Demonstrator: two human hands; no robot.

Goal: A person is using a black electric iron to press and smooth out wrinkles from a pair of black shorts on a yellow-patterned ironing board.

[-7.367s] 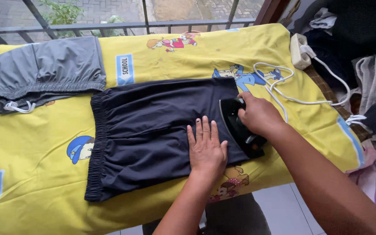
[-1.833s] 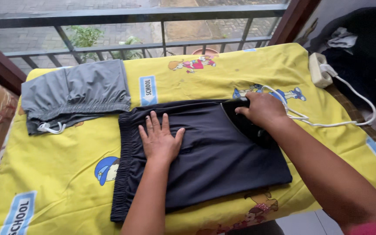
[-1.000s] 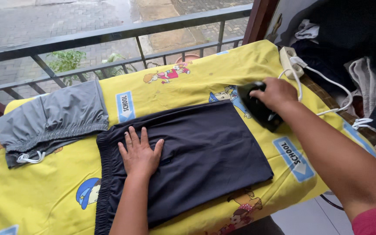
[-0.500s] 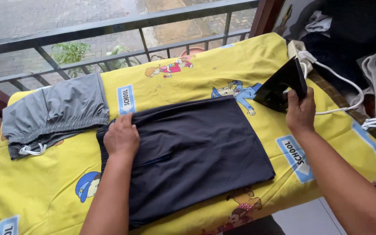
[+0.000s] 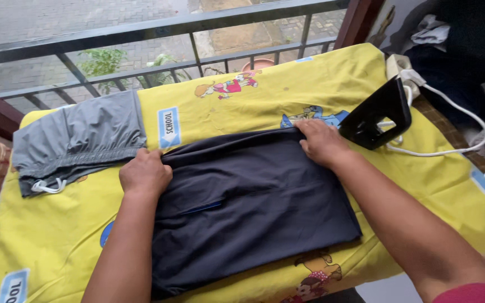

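Dark navy shorts [image 5: 254, 207] lie flat on a table covered with a yellow cartoon-print cloth [image 5: 242, 106]. My left hand [image 5: 144, 174] is closed on the shorts' left far corner at the waistband. My right hand [image 5: 321, 143] grips the far edge of the shorts on the right. A black iron [image 5: 380, 115] stands upright on its heel just right of my right hand, with nobody holding it. Its white cord [image 5: 450, 120] trails off to the right.
Folded grey shorts [image 5: 79, 137] with a white drawstring lie at the far left of the cloth. A metal balcony railing [image 5: 158, 28] runs behind the table. A pile of dark clothes [image 5: 467, 50] sits at the right beyond the iron.
My right hand has let go of the iron, which now stands upright, and has taken the shorts' far right edge. My left hand has closed on the waistband corner.
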